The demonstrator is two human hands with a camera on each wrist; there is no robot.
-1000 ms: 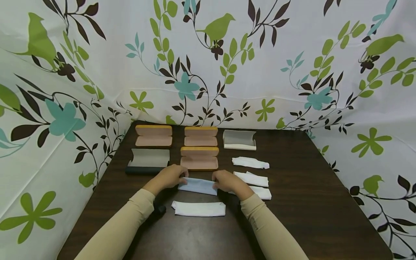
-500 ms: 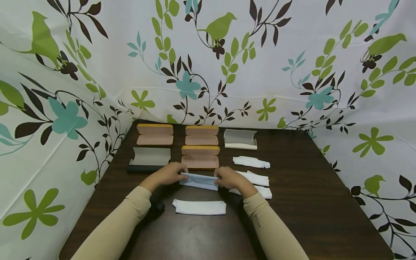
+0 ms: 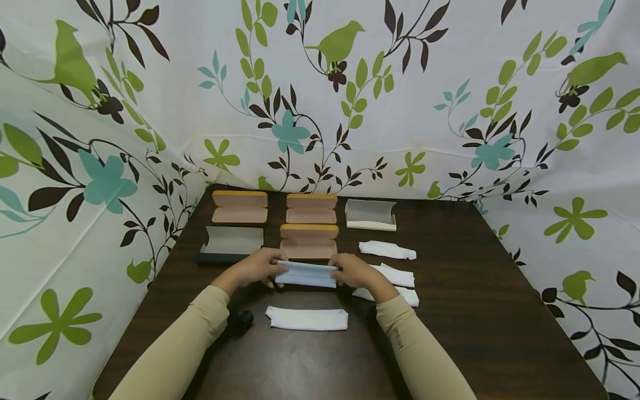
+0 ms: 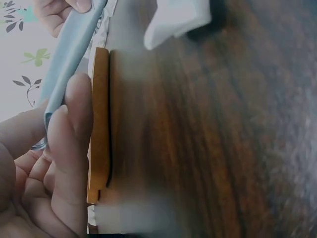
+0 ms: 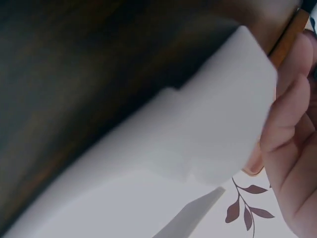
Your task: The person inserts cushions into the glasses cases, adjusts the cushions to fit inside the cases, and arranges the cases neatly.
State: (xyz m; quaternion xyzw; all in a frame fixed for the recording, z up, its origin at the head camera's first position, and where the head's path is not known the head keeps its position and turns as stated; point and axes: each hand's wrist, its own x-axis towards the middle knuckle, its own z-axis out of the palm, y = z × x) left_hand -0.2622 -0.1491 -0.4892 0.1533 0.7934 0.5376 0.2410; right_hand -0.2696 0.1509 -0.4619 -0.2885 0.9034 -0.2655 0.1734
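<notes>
A folded light-blue cloth [image 3: 306, 274] is stretched between my two hands, just in front of an open orange-edged eyeglass case [image 3: 308, 248]. My left hand [image 3: 256, 268] pinches its left end; in the left wrist view, thumb and fingers [image 4: 74, 106] close on the folded edge. At the other end, my right hand [image 3: 359, 273] pinches the cloth, though the right wrist view hides that grip. Nearer to me, a folded white cloth [image 3: 306, 319] lies flat on the table. More folded white cloths [image 3: 395, 275] lie beside my right hand, one partly behind it.
Two more orange-edged cases [image 3: 240, 214] [image 3: 311, 215] stand open at the back. A dark case with grey lining [image 3: 234, 240] is open at left, and a white case [image 3: 370, 222] at back right. Another white cloth [image 3: 387, 250] lies below it. Patterned curtain [image 3: 350, 139] encloses the dark table.
Both hands have moved slightly up and away with the blue cloth. Its front face has tilted more toward me, and the fingers have shifted on its ends. The other things stay put.
</notes>
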